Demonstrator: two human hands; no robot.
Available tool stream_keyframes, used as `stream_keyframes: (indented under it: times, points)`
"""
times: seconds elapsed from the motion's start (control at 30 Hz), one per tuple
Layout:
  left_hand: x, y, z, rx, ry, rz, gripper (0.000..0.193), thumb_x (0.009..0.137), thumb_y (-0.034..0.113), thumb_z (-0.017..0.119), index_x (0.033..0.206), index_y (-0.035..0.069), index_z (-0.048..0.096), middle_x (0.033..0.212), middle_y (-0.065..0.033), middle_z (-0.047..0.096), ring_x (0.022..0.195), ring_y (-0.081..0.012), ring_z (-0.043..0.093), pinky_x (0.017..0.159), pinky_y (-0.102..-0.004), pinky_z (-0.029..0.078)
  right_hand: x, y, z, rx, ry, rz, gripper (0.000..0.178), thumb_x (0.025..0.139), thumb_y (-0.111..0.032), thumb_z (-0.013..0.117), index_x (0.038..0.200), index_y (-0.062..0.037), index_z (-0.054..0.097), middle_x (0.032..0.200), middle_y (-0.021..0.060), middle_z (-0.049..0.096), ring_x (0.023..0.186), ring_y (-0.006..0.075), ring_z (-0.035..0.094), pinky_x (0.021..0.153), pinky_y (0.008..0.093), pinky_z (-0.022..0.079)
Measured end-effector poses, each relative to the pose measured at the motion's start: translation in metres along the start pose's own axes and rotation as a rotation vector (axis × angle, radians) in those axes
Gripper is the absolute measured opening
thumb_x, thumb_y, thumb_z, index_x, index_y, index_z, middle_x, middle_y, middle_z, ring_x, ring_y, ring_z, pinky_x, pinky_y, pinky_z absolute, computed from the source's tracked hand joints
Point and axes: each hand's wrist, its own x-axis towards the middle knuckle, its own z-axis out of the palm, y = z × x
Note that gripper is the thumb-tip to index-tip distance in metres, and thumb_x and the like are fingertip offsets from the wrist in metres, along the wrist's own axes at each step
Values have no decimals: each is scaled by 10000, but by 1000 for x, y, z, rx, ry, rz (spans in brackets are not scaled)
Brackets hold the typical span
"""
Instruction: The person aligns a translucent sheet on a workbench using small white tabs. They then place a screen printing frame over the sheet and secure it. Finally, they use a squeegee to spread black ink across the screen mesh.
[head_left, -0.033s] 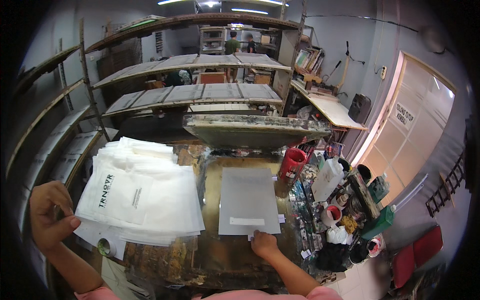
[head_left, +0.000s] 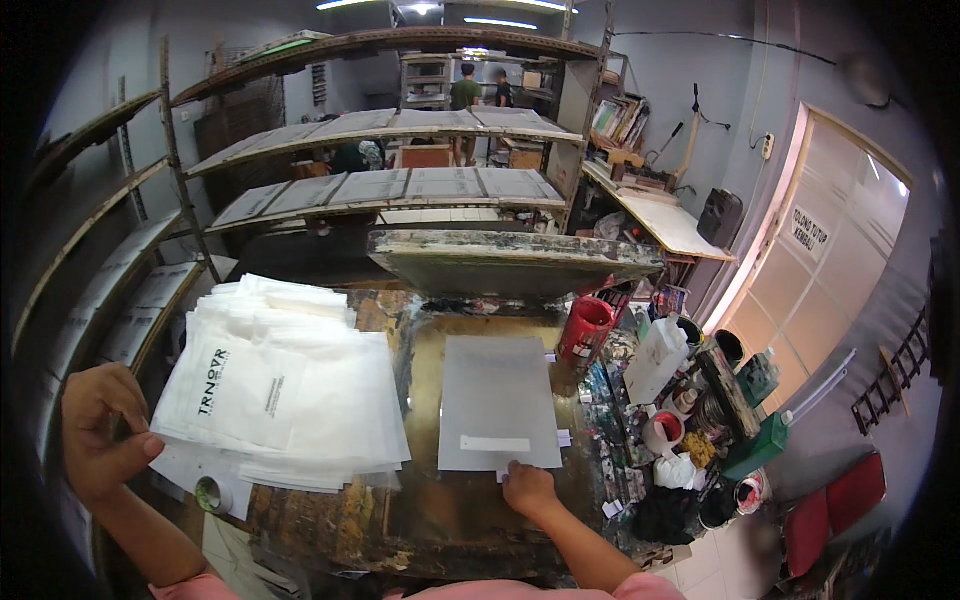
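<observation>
1. Brown-edged shelving rack [head_left: 400,38], widest thing in view; spans the bkgd w/ flat printed sheets on its tiers.
2. Stained worktable [head_left: 350,510], in front of the rack, lower centre.
3. Paint-crusted frame [head_left: 500,262], dark, tilted up at the table's far side.
4. White pile [head_left: 330,410] of thin sheets (a bit messy, black print on top), on the table's L side.
5. Grey sheet [head_left: 495,385], lying flat R of the pile, apart from it; pale strip nr its lower edge.
6. L hand [head_left: 105,430], raised just beside the pile's L edge; fingers loosely curled, half-open, nothing visible in it.
7. Red container [head_left: 582,345], nr the grey sheet's upper R corner.
8. R hand [head_left: 530,490], fingertips at the grey sheet's lower edge; can't tell if pinching or pressing.
9. Small roll [head_left: 224,500], nr the pile's lower L corner.
</observation>
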Motion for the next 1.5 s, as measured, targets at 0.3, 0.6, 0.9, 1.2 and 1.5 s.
stream_keyframes:
  times: [0.3, 0.6, 0.9, 1.2, 1.5]
  points:
    - [-3, -9, -2, 62, -39, 4, 345, 734, 273, 889, 741, 92, 594, 701, -32, 577, 605, -136, 518, 570, -274, 341, 10, 2, -10, -45, -47, -60, 326, 941, -324, 585, 1030, -36, 710, 943, 241, 750, 901, 445, 739, 840, 569, 585]
    - [2, -13, 5, 61, -65, 10, 358, 737, 287, 885, 743, 88, 587, 705, -34, 577, 615, -141, 522, 579, -278, 337, 30, 18, -15, -84, -124, -145, 362, 917, -359, 584, 1023, -47, 734, 1023, 235, 751, 984, 441, 729, 886, 563, 572]
    - [-21, -29, -20, 179, -173, 24, 319, 828, 246, 786, 862, 82, 515, 800, -24, 410, 747, -150, 368, 661, -314, 249, 69, 18, -31, -6, -334, -214, 454, 970, -406, 513, 1010, -25, 757, 1126, 217, 737, 1100, 441, 680, 983, 545, 531]
    - [-13, -22, -40, 400, -322, 87, 312, 860, 251, 729, 887, 104, 454, 820, -39, 358, 759, -165, 297, 691, -352, 217, 109, 28, -79, 63, -298, -607, 352, 949, -313, 521, 946, -21, 717, 1000, 233, 719, 958, 442, 675, 881, 533, 512]
    - [-2, -6, -18, 232, -220, 77, 284, 842, 220, 767, 884, 84, 520, 812, -38, 444, 743, -149, 394, 654, -305, 253, -38, -10, -59, 186, -203, -365, 332, 990, -372, 620, 1117, -80, 715, 1077, 189, 732, 1006, 412, 699, 882, 532, 549]
